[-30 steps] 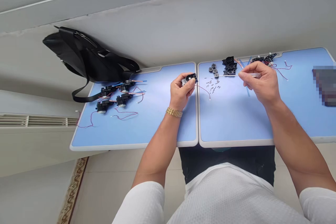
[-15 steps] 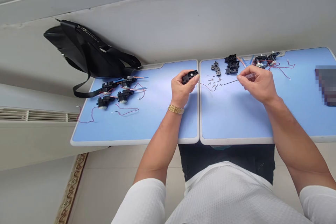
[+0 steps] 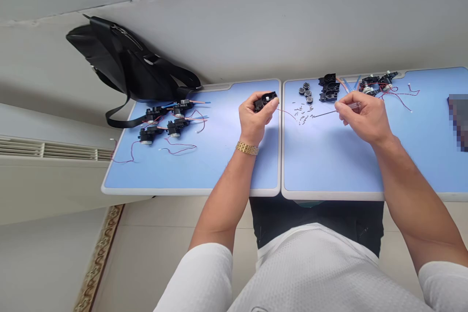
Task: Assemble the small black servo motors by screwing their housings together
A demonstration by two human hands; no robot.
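Observation:
My left hand point(image 3: 254, 116) grips a small black plastic housing point(image 3: 265, 102), and a thin red wire point(image 3: 287, 113) trails from it to the right. My right hand point(image 3: 360, 118) pinches a transparent tube point(image 3: 351, 106) with a thin dark rod point(image 3: 325, 114) reaching left from it. Below that rod lie several tiny metal pins point(image 3: 302, 114). Near the far table edge sit several round metal parts point(image 3: 307, 93) and black housings point(image 3: 329, 87), beyond both hands. Several wired black assemblies lie on the far right point(image 3: 376, 83) and on the left table point(image 3: 161, 124).
Two blue folding tables point(image 3: 219, 175) meet at a seam in front of me. A black bag point(image 3: 124, 61) lies beyond the left table's far corner. A wall radiator point(image 3: 54, 151) stands to the left, and a pixelated dark object point(image 3: 458, 122) lies at the right.
The whole scene has shifted slightly right and up in view. The rod in my right hand now slants instead of lying nearly level, and my left hand has turned the housing slightly.

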